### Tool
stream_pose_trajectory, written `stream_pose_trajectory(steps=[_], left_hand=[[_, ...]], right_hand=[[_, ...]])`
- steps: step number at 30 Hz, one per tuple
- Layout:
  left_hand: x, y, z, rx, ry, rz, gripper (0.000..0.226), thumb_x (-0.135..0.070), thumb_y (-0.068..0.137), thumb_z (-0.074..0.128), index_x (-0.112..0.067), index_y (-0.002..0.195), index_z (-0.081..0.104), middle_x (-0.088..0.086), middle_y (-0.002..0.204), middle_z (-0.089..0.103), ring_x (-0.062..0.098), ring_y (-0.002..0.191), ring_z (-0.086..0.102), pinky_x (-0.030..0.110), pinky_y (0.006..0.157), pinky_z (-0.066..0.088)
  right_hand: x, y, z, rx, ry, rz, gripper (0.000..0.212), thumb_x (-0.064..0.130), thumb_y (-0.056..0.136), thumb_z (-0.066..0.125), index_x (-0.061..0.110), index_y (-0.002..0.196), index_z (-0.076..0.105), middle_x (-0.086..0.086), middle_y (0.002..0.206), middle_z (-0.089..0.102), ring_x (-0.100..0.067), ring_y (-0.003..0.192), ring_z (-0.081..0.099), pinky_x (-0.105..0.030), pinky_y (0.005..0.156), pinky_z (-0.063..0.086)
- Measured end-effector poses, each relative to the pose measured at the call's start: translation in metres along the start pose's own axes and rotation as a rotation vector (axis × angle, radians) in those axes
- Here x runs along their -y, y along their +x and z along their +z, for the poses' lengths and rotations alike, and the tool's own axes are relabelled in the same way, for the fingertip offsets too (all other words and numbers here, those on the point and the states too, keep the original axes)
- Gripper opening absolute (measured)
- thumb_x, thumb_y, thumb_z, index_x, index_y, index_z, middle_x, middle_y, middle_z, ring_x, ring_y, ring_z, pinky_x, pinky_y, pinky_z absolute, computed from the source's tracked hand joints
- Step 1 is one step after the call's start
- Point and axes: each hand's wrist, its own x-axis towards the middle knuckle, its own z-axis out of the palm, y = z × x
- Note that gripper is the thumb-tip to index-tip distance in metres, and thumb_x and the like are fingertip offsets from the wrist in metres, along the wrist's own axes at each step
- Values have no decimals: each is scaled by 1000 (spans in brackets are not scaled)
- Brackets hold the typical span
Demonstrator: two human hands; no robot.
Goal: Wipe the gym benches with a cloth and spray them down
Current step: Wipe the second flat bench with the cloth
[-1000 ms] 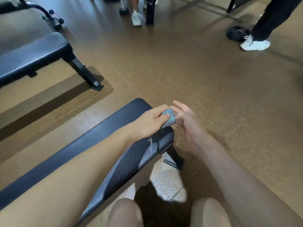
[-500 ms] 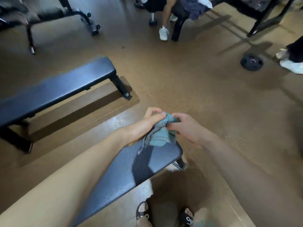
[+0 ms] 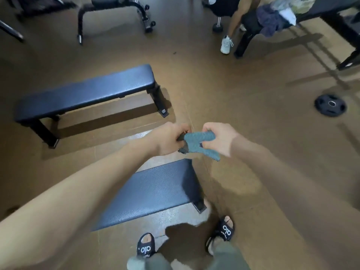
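Both hands are raised in front of the person, with a teal cloth (image 3: 196, 142) bunched between them. The left hand (image 3: 167, 139) grips its left end with curled fingers, and the right hand (image 3: 219, 138) clutches the right end the same way. The cloth's long axis runs roughly nine to three o'clock, and a loose corner droops toward five o'clock. It hangs in the air above the far end of the near flat bench (image 3: 155, 191), whose pad runs from seven to one o'clock. A second flat bench (image 3: 85, 92) stands at ten o'clock, lying nearly crosswise. A weight plate (image 3: 330, 104) lies on the floor at two o'clock.
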Motion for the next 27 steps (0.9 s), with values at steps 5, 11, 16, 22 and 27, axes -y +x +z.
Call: stream_pose_trajectory(steps=[5, 11, 16, 22, 27], left_hand=[[-22, 40, -11, 25, 248, -39, 20, -25, 98, 57, -27, 117, 53, 3, 103, 71, 28, 89, 65, 39, 69, 52], [-13, 76, -40, -20, 248, -131, 23, -23, 98, 56, -25, 122, 56, 3, 104, 71, 29, 90, 65, 41, 71, 54], [16, 136, -68, -42, 207, -133, 18, -24, 101, 56, -25, 119, 58, -1, 103, 71, 21, 86, 63, 36, 69, 52], [68, 257, -110, 0, 176, -49, 20, -30, 104, 53, -26, 123, 57, -1, 104, 71, 18, 85, 66, 41, 74, 59], [128, 314, -160, -109, 158, -161, 16, -27, 104, 53, -25, 118, 58, -5, 91, 66, 15, 72, 60, 29, 56, 44]], right_hand=[[-26, 27, -50, 120, -137, -111, 29, 14, 91, 61, 26, 72, 41, 2, 72, 53, -14, 60, 45, -28, 50, 32], [-17, 91, -83, 287, -211, -154, 24, 17, 89, 61, 24, 75, 44, -4, 86, 60, -22, 74, 55, -33, 60, 41], [-10, 152, -112, 335, -205, -180, 11, 18, 94, 55, 20, 84, 51, -2, 85, 60, -17, 71, 53, -30, 57, 39], [-33, 272, -167, 307, -287, -105, 3, 14, 96, 49, 15, 93, 49, -5, 86, 61, -20, 70, 57, -29, 52, 37], [1, 384, -193, 343, -333, -144, 15, 10, 97, 45, 20, 109, 45, -9, 95, 62, -22, 71, 59, -32, 52, 43]])
